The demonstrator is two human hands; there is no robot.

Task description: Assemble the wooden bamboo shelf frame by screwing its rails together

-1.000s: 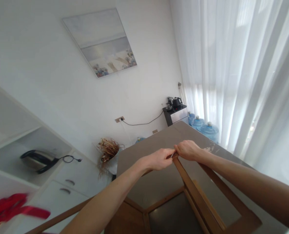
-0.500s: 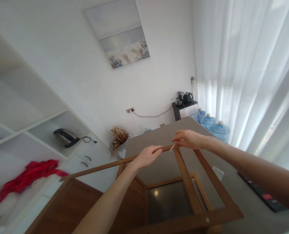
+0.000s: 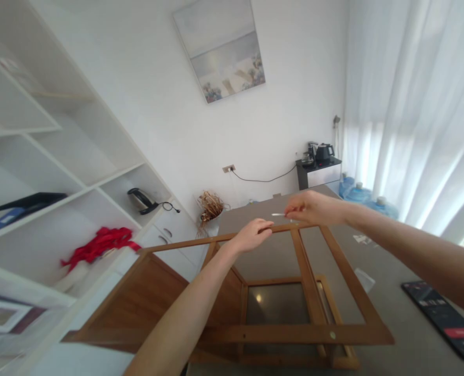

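A brown wooden furniture frame (image 3: 286,334) with slatted bars and solid wood panels (image 3: 153,287) stands on the grey table. My left hand (image 3: 253,235) is closed over its far top rail, fingers curled across the wood. Just beyond that rail, near the joint with a crossbar, my right hand (image 3: 306,208) pinches a short, thin silvery rod (image 3: 277,214). The rod points left, clear of the wood; its other end is hidden in the fingers. A small metal fitting (image 3: 332,335) shows in the near rail.
On the grey table (image 3: 388,313) lie a phone (image 3: 443,318) and a small clear plastic bag (image 3: 365,281). White shelving (image 3: 110,177) stands left with a kettle (image 3: 141,201) and red cloth (image 3: 102,245). Behind are dried flowers (image 3: 210,206), a tea cabinet (image 3: 320,175) and water bottles (image 3: 359,193).
The silvery rod has swung from slanting down at the rail to lying level above it, as my right hand lifted slightly. My left hand stays on the rail. The view has shifted left.
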